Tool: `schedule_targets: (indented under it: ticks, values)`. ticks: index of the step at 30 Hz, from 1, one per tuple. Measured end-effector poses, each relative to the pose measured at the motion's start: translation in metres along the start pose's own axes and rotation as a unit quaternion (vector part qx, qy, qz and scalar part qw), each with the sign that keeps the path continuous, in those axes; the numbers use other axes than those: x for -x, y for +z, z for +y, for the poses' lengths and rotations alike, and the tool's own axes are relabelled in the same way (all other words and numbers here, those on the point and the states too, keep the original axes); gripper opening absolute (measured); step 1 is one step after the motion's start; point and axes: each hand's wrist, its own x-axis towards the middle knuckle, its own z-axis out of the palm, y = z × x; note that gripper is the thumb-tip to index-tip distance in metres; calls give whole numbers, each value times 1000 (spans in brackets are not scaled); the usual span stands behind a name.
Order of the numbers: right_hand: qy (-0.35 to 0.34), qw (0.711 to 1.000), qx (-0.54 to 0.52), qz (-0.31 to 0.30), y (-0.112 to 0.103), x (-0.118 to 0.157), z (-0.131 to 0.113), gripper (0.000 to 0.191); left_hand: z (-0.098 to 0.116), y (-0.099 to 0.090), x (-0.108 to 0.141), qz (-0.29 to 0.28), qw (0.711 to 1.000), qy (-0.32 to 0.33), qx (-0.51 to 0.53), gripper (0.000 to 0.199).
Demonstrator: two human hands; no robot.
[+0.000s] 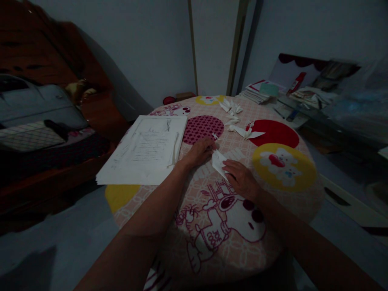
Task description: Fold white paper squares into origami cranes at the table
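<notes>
A small piece of folded white paper [218, 162] lies low over the tablecloth, between my two hands. My right hand [242, 178] grips its right side, fingers over the top and thumb bent close by. At the paper's upper left corner, the curled fingers of my left hand [200, 152] close on its edge; the fingertips are partly hidden and dim. Beyond my hands, a folded paper crane [247, 132] with spread wings rests by the red circle. Several more white folded paper pieces [230, 107] sit behind it.
To the left lies a stack of white paper sheets [145, 155], written on, with a narrow folded strip [174, 149] on top. The round table wears a patterned tablecloth [194, 226]. A glass-topped stand [306, 111] with papers is at right; a grey bag [45, 105] rests on a wooden seat.
</notes>
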Motion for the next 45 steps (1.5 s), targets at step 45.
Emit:
schedule_targets:
  ticks: [45]
  values:
    - [68,997,23,29,-18,2,-3,41,18,-34,9,-198,905,-145,347,38]
